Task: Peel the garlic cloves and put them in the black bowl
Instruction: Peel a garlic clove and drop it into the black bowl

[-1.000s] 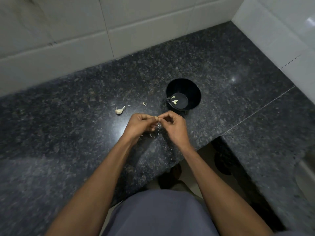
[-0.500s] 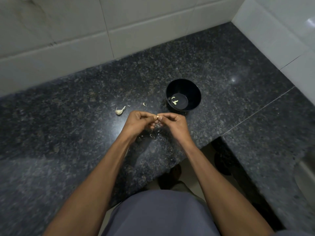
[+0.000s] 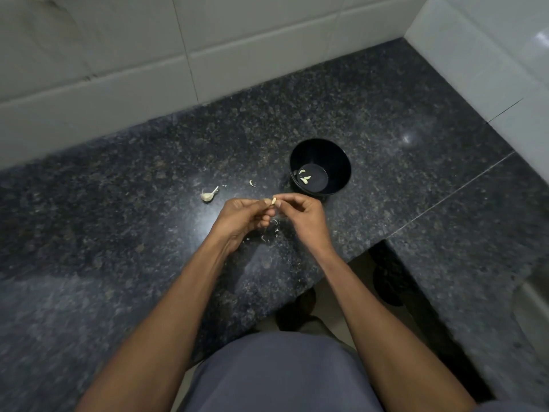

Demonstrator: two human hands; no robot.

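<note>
Just short of the black bowl [image 3: 320,150], both my hands pinch one garlic clove [image 3: 273,201].
Left hand [image 3: 241,216] steadies it, right hand [image 3: 303,215] picks at skin; scraps fall on the counter [image 3: 386,138] — three peeled cloves [image 3: 304,176] already lie inside.

bowl [image 3: 320,150] on counter [image 3: 118,233] | peeled cloves [image 3: 304,176] in bowl | garlic piece [image 3: 208,195] left of bowl
</note>
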